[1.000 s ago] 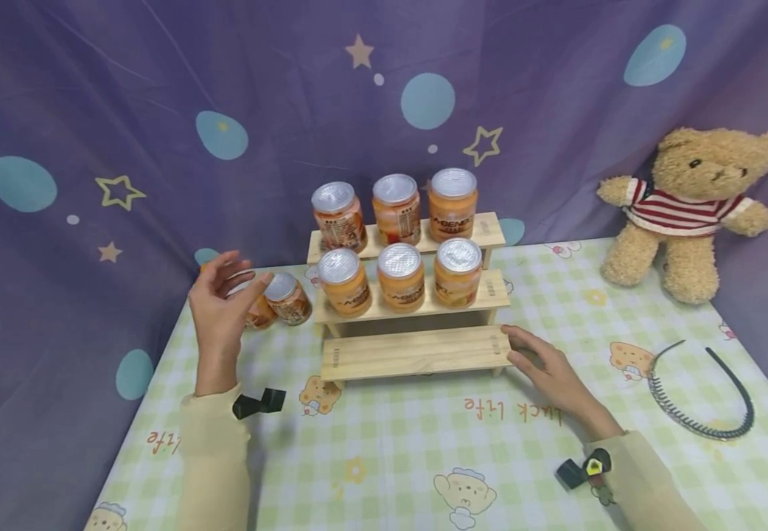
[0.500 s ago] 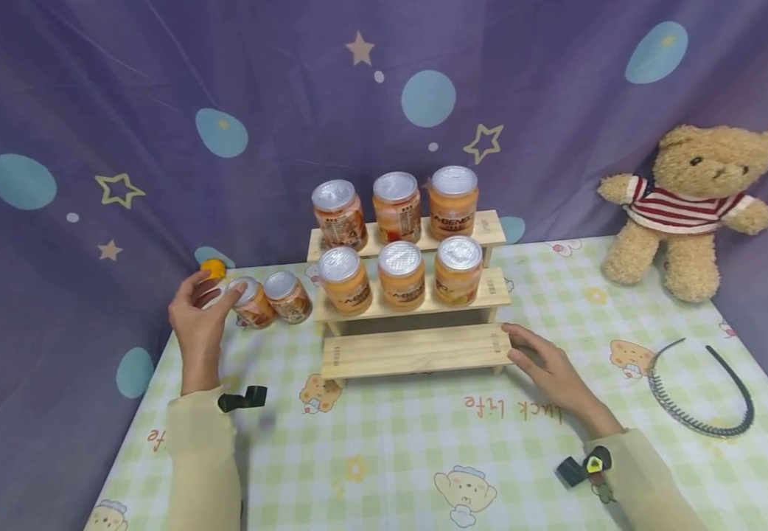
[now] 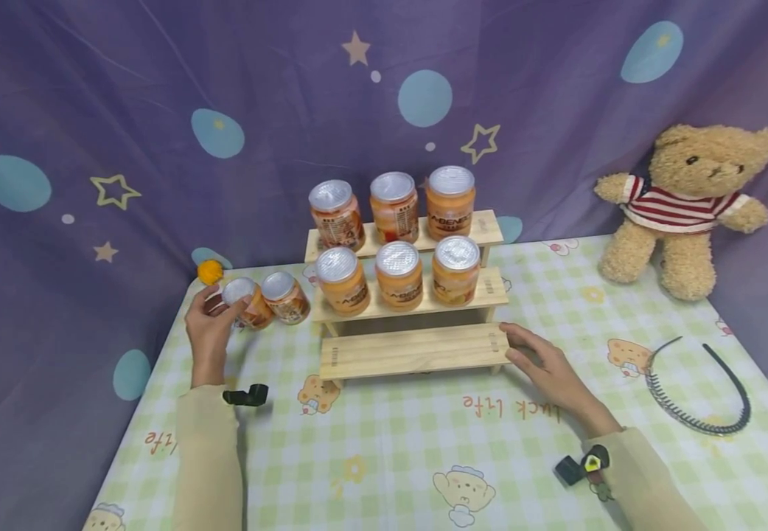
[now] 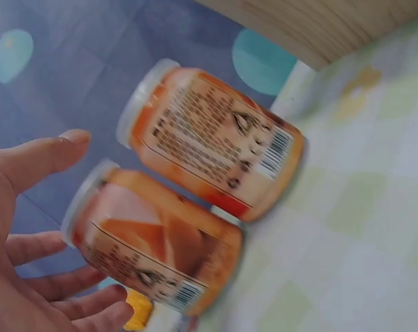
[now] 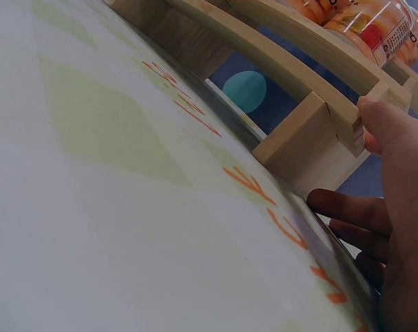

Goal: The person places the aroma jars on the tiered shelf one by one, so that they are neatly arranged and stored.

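My left hand [image 3: 208, 324] is spread beside two upright orange jars with silver lids. The left jar [image 3: 256, 316] is nearest, between thumb and fingers; in the left wrist view, the thumb stands apart from this near jar [image 4: 157, 238]. Close on its right stands the other jar [image 3: 291, 304]. At the right end of the lowest step, my right hand [image 3: 546, 369] holds the edge of a three-step wooden shelf [image 3: 417, 350] with thumb and index finger. In the right wrist view, its other fingers extend past the shelf's leg [image 5: 313, 149].
Three jars stand on the top step [image 3: 470, 228] and three on the middle step [image 3: 490, 287]. A yellow ball-like thing [image 3: 210, 272] lies behind the left hand. A teddy bear [image 3: 679, 221] and a black headband [image 3: 702, 424] are at the right on the checked tablecloth [image 3: 391, 442].
My left hand has moved left, then lowered beside the left jar, uncovering the jar and the yellow thing. The right hand has stayed at the shelf's end.
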Demonstrator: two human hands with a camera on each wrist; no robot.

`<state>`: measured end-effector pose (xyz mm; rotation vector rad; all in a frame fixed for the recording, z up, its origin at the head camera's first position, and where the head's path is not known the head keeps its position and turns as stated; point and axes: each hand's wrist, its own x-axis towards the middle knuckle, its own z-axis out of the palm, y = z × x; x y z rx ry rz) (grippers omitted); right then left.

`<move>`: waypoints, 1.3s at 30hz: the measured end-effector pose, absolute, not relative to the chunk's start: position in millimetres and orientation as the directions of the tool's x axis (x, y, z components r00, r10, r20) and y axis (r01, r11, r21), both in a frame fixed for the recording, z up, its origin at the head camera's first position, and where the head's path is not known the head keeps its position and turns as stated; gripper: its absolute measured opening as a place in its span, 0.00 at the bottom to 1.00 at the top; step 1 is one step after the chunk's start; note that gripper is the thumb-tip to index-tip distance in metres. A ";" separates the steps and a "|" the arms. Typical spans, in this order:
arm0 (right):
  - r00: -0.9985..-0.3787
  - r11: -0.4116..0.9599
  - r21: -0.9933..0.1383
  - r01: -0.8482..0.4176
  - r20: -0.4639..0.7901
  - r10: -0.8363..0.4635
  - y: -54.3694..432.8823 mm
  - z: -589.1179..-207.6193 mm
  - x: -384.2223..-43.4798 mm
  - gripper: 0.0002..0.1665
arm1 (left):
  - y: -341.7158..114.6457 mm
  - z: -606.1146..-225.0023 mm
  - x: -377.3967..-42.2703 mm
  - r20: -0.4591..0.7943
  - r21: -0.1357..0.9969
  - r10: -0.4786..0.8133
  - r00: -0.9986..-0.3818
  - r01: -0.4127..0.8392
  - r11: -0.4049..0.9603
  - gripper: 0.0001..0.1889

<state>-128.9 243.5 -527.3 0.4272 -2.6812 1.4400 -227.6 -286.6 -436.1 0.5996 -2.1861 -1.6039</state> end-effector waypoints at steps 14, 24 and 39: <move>-0.965 0.517 -0.818 -0.252 0.172 -0.199 242.7 -525.5 -128.8 0.29 | -291.4 -459.7 -242.0 0.056 0.974 -0.493 -0.868 -0.060 0.216 0.34; -0.969 0.529 -0.815 -0.236 0.159 -0.187 243.0 -523.2 -127.9 0.29 | -292.7 -463.3 -246.1 0.083 0.971 -0.488 -0.869 -0.038 0.235 0.33; -0.966 0.525 -0.814 -0.250 0.172 -0.192 241.5 -524.6 -127.1 0.28 | -292.9 -460.3 -238.2 0.067 0.977 -0.593 -0.803 -0.066 0.201 0.33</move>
